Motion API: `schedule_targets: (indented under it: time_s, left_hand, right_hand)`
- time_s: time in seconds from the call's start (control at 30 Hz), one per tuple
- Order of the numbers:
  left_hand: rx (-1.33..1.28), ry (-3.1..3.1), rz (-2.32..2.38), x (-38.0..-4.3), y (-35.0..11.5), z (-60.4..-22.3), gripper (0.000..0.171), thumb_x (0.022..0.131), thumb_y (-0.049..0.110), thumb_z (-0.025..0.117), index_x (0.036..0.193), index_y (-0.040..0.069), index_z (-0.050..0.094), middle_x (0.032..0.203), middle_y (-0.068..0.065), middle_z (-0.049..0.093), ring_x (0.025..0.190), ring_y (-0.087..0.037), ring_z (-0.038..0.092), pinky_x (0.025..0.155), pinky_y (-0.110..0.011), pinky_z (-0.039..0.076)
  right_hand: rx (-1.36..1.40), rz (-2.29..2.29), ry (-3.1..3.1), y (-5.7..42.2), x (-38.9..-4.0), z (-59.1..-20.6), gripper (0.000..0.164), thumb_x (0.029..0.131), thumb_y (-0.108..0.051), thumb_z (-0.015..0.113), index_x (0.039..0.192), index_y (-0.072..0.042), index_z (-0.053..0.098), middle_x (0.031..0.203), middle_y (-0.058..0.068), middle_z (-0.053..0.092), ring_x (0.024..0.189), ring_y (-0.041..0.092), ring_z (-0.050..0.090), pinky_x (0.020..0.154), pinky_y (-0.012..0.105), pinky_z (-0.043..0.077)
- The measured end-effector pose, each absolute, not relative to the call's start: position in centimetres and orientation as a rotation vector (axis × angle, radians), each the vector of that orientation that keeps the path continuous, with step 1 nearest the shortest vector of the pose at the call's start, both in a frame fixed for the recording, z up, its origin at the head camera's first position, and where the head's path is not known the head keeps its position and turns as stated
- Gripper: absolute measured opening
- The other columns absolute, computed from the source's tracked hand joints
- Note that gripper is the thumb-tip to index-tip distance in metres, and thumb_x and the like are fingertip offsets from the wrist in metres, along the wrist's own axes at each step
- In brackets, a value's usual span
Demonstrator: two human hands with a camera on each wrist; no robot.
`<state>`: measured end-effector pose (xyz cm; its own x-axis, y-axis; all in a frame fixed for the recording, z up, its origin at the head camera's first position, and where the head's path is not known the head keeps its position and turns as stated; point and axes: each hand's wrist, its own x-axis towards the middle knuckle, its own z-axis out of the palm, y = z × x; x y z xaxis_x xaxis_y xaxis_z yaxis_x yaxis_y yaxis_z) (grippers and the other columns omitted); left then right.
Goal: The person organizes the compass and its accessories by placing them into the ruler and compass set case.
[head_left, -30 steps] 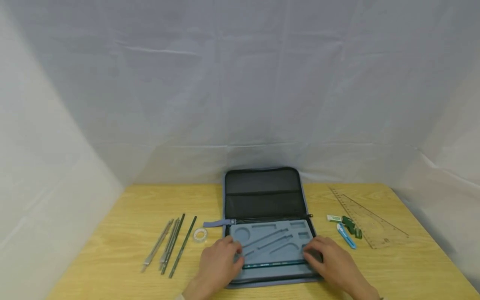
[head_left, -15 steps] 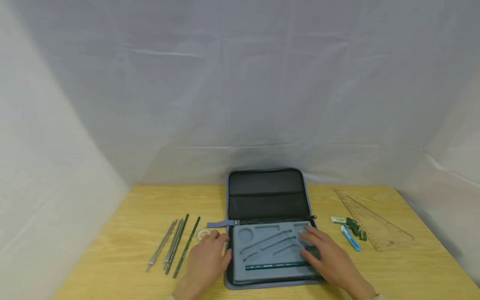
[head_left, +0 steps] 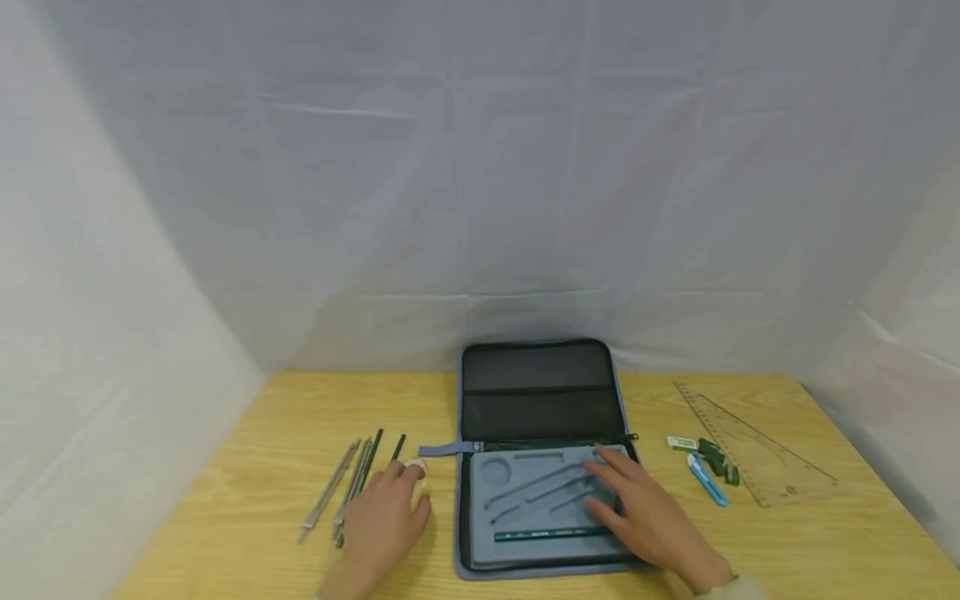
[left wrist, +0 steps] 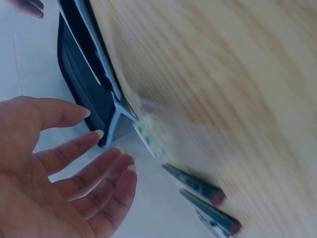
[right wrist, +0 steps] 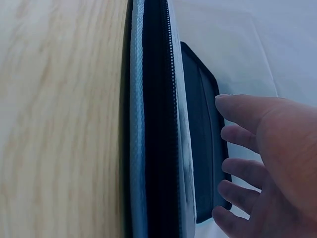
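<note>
My left hand (head_left: 381, 515) is over the table beside several pencils (head_left: 375, 446) and a roll of tape (head_left: 415, 463), which it partly covers. Its fingers are loosely bent with nothing between them, and in the left wrist view the tape roll (left wrist: 151, 136) and two dark green pencils (left wrist: 195, 183) lie beyond the fingertips. Spread fingers of my right hand (head_left: 647, 515) hover over the right side of a grey moulded tray (head_left: 525, 550) in an unzipped case (head_left: 536, 367). One dark green pencil (head_left: 551, 534) lies across the tray's lower part, its right end near that hand.
Right of the case lie an eraser (head_left: 681, 442), dark green small items (head_left: 710, 456), a blue cutter (head_left: 707, 480) and a clear set square (head_left: 757, 454). Grey slender tools (head_left: 328, 492) lie at far left. A blue strap (head_left: 442, 449) juts from the case. White sheeting surrounds the table.
My left hand has moved left from the tray to beside the tape roll and pencils. The right hand has lifted off the pencil in the tray, its fingers spreading.
</note>
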<state>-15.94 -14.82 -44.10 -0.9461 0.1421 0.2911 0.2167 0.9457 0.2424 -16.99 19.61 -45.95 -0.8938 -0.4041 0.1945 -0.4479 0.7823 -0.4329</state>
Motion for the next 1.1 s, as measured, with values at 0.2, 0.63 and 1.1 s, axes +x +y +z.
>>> schedule_targets:
  time_s: [0.2, 0.63, 1.1]
  left_hand:
    - [-0.204, -2.84, -0.404, -15.8, -16.3, -44.4, 0.029, 0.08, 0.018, 0.07, 0.107, 0.007, 0.066, 0.097, -0.009, 0.062, 0.076, -0.023, 0.059, 0.049, -0.029, 0.046]
    - [-0.155, -2.871, -0.484, -15.5, -18.1, -44.6, 0.032, 0.079, 0.009, 0.069, 0.109, -0.002, 0.063, 0.092, -0.012, 0.058, 0.075, -0.023, 0.057, 0.054, -0.031, 0.05]
    - [-0.127, -2.913, -0.461, -15.2, -19.4, -44.5, 0.027, 0.075, 0.003, 0.071, 0.099, -0.007, 0.065, 0.091, -0.019, 0.061, 0.078, -0.029, 0.062, 0.066, -0.04, 0.054]
  right_hand:
    - [0.71, 0.756, -2.889, 19.0, -17.3, -46.1, 0.051, 0.093, -0.039, 0.06, 0.136, -0.013, 0.053, 0.146, 0.015, 0.038, 0.131, 0.035, 0.039, 0.097, 0.054, 0.039]
    - [0.797, 0.742, -2.853, 17.5, -17.8, -45.9, 0.05, 0.094, -0.039, 0.06, 0.137, -0.014, 0.053, 0.148, 0.014, 0.037, 0.132, 0.035, 0.037, 0.099, 0.055, 0.037]
    - [0.859, 0.768, -2.902, 15.6, -18.2, -45.7, 0.05, 0.094, -0.037, 0.059, 0.138, -0.014, 0.052, 0.149, 0.013, 0.034, 0.133, 0.036, 0.035, 0.099, 0.056, 0.036]
